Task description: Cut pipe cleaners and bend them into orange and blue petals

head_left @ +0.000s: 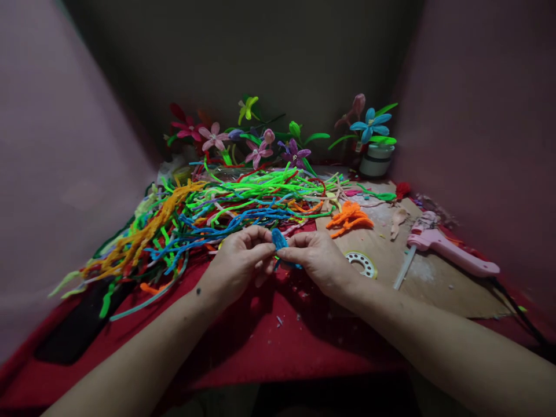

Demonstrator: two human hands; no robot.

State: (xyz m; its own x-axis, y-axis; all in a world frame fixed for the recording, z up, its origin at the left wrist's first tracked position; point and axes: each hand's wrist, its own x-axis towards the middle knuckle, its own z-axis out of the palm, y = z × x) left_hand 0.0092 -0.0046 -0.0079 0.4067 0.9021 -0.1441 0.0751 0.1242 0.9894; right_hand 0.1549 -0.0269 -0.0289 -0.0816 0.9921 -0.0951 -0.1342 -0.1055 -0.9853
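Note:
Between my two hands, above the red cloth, is a small blue pipe-cleaner petal (279, 238) with a stem end hanging below it. My left hand (243, 255) pinches its left side between thumb and fingertips. From the other side my right hand (316, 259) grips it with thumb and forefinger. Both sets of fingertips nearly meet and hide part of the petal. Just beyond the hands lies a large heap of pipe cleaners (247, 194) in green, blue, orange and other colours.
A pink hot glue gun (456, 249) rests on a cardboard sheet (438, 292) at the right. Near it are orange pipe-cleaner pieces (350, 217) and a white ring-shaped spool (361, 264). Pipe-cleaner flowers (295, 153) and a pot (377, 160) stand behind. A black flat object (73, 330) lies left.

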